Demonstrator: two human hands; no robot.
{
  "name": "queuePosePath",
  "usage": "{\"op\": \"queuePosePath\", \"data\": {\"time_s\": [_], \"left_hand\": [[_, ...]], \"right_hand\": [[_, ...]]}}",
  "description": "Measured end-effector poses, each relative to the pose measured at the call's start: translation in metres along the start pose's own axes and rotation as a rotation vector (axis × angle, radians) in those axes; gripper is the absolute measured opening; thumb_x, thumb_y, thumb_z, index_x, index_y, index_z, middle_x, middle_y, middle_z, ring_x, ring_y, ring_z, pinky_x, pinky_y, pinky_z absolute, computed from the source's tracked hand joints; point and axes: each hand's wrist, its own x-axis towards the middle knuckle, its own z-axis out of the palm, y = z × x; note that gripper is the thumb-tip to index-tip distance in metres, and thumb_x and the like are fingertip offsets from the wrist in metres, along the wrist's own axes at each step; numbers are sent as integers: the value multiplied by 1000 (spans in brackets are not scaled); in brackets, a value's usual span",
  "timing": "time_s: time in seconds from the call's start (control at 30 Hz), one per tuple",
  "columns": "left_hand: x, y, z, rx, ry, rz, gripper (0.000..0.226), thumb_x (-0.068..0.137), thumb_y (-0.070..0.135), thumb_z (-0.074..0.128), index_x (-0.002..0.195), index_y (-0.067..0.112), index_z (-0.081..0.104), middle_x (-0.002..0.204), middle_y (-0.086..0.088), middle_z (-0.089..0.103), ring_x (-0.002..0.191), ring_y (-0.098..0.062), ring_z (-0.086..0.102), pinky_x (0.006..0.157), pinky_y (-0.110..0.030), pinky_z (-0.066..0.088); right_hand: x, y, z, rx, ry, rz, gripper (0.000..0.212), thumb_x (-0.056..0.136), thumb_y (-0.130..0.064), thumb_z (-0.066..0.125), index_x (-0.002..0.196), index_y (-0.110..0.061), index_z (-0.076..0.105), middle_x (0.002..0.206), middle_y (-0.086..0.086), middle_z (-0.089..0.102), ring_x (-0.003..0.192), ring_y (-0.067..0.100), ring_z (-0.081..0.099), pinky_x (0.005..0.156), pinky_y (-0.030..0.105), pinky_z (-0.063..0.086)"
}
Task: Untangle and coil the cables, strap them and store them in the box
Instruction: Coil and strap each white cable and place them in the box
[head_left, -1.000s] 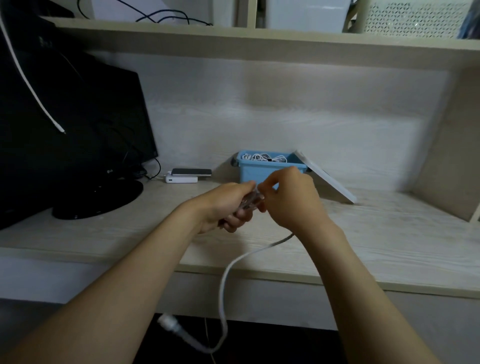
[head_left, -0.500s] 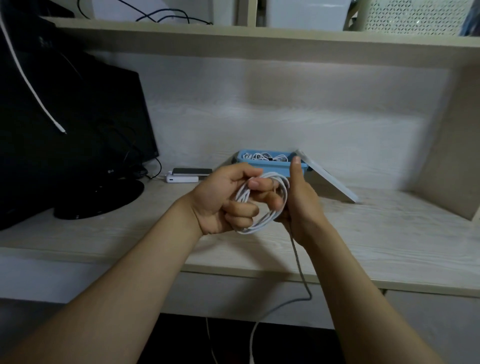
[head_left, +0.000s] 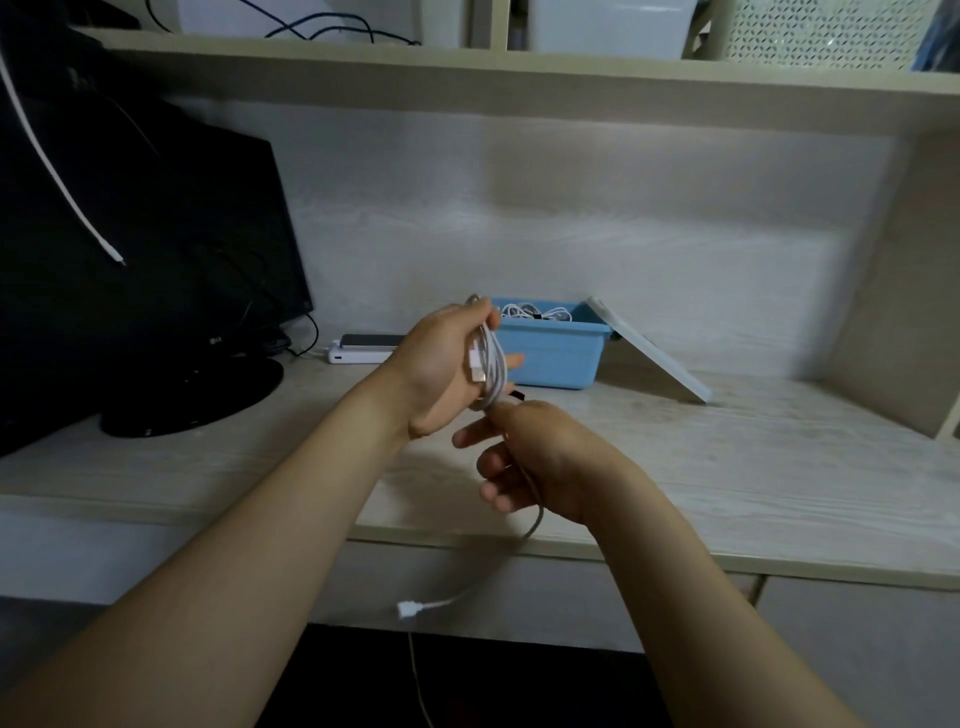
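Another loop on: left hand (head_left: 441, 374) grips the coil (head_left: 492, 364), right hand (head_left: 540, 457) has dropped below it, pinching the short tail (head_left: 538, 514) left to wind

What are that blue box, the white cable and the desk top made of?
The blue box: likely moulded plastic, matte; uniform colour, rounded rim. The white cable: probably a smooth plastic or rubbery sheath; it bends into tight loops. The desk top: pale wood-grain surface, matte, perhaps laminate rather than solid wood; only streaked grain shows.
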Motion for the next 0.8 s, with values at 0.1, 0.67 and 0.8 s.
{"op": "queuePosePath", "data": {"time_s": [0.1,0.67,0.8], "left_hand": [[10,-13,-7,323,155,84,29,109,42,45,108,16,57,137,-13,59,130,-28,59,116,-56,41],[-1,-29,-28,581,-87,-235,56,108,58,26,93,12,54,57,-1,35,44,-14,28,46,-26,25],[-6,-18,-23,253,-278,-388,43,95,54,30,69,21,33,50,4,19,39,-10,10,42,-19,15]], "right_hand": [[-6,-4,0,-100,-19,2,29,110,-19,40,123,-5,63,74,11,58,60,26,70,58,36,60],[-6,-14,-20,-290,503,-537,15,92,-12,64,99,-25,71,69,2,75,48,4,55,48,24,44],[15,-1,-30,-572,725,-739,7,96,-30,72,102,-29,76,75,-8,72,72,7,67,71,36,56]]}}
